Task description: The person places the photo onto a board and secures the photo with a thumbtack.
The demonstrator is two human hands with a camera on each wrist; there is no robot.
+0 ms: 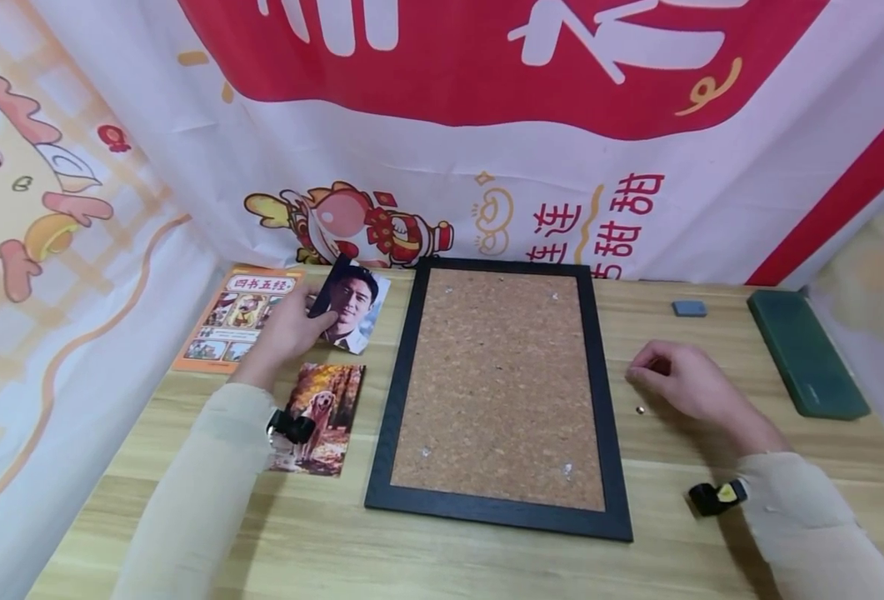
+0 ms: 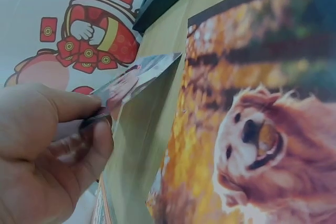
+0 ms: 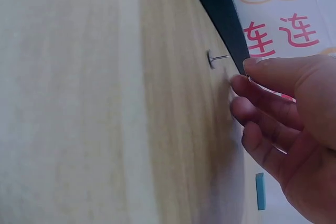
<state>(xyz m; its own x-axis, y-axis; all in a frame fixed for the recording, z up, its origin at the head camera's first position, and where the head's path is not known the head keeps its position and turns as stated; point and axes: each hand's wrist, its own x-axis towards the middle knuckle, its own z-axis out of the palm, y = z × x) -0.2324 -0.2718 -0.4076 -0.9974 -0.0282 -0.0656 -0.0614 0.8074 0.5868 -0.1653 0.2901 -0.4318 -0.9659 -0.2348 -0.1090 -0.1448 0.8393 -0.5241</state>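
Note:
My left hand (image 1: 314, 317) pinches a portrait photo (image 1: 353, 304) by its near edge, thumb on top, and lifts it slightly off the wooden table (image 1: 486, 558). In the left wrist view the same hand (image 2: 97, 116) holds that photo (image 2: 139, 77) tilted. A dog photo (image 1: 317, 417) lies flat just under my left wrist and fills the left wrist view (image 2: 252, 140). A black-framed cork board (image 1: 497, 383) lies in the middle. My right hand (image 1: 636, 372) rests right of the board with fingers loosely curled. A small thumbtack (image 1: 640, 409) lies by its fingertips, also seen in the right wrist view (image 3: 216, 57).
An orange booklet (image 1: 235, 321) lies at the far left beside the portrait photo. A small blue-grey block (image 1: 689, 308) and a dark green case (image 1: 805, 350) sit at the far right. A printed banner (image 1: 486, 125) hangs behind the table.

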